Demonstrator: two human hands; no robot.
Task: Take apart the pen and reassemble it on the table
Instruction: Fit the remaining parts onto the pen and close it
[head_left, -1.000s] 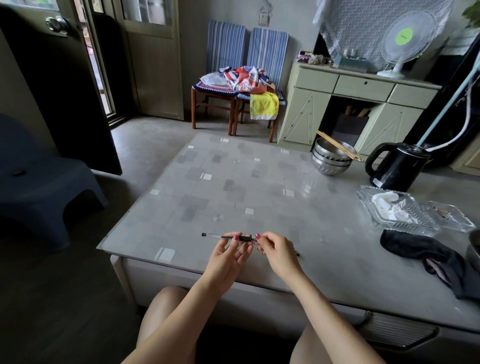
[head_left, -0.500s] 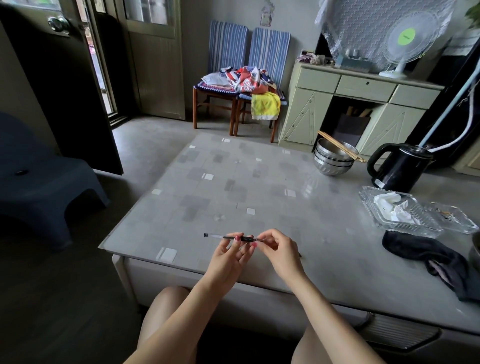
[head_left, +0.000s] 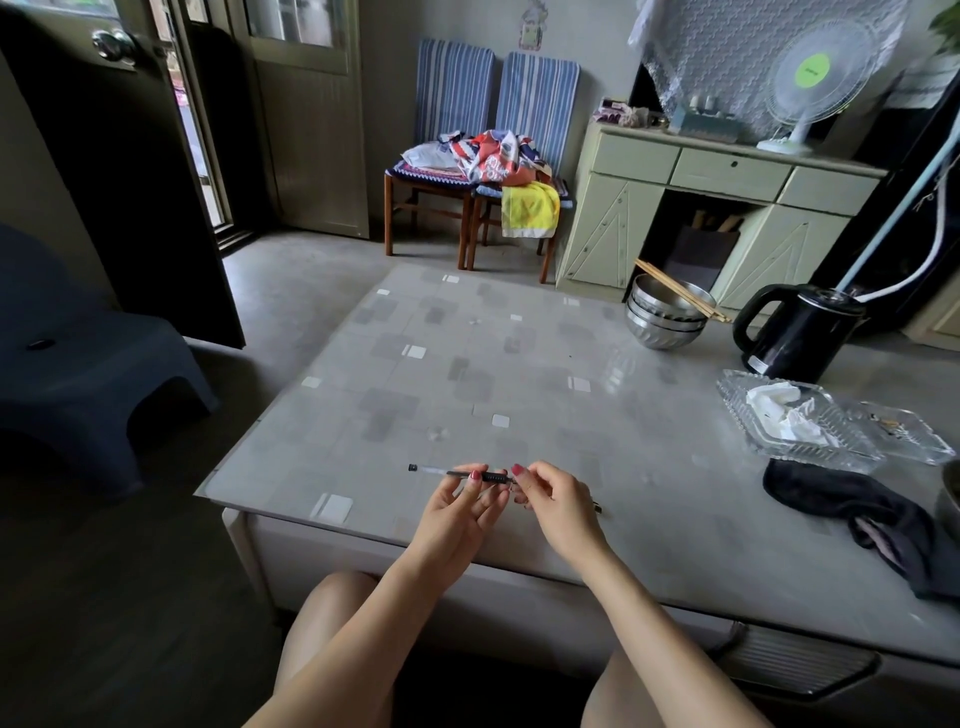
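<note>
Clear-barrelled pen (head_left: 457, 473) looks mostly whole, pinched by left hand (head_left: 457, 512) and right hand (head_left: 558, 501) fingertips at its grip, with dismantling seemingly barely begun.

**Hands, lower centre of frame**

My left hand (head_left: 457, 512): palm turned up, fingers curled, thumb and forefinger pinched on the pen (head_left: 457, 473). My right hand (head_left: 558, 501): back toward the camera, fingertips closed at the pen's right end. The two hands nearly touch. Both bare forearms rise from the bottom edge, converging upward; knees show beneath them.
</note>
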